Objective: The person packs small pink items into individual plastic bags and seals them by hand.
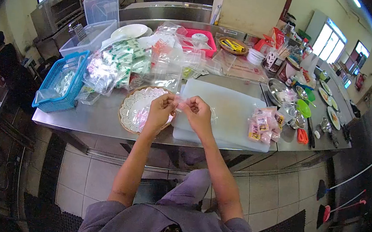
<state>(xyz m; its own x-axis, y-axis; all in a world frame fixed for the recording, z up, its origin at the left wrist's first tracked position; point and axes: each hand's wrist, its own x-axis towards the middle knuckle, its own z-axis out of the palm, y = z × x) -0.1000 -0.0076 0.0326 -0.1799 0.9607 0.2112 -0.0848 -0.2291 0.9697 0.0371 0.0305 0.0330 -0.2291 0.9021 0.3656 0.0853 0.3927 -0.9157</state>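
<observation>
Between my left hand (161, 110) and my right hand (197, 112) is a small clear plastic packet (180, 100), pinched by the fingertips of both. The packet's contents are too small to make out. Below my left hand sits a round wicker basket lined with a white lace doily (128, 108), with pinkish packets (141, 116) lying in it. My right hand is above the left edge of a white cutting board (230, 103). On the board's right end lies a pile of small pink packets with yellow and dark labels (264, 123).
A blue plastic basket (69, 83) and several green-and-white plastic bags (128, 62) are at left. A pink tray (209, 41) and a basket of yellow items (233, 45) stand behind. Bowls (280, 90), a knife (311, 133) and plates (333, 117) lie right. Another person (12, 64) stands far left.
</observation>
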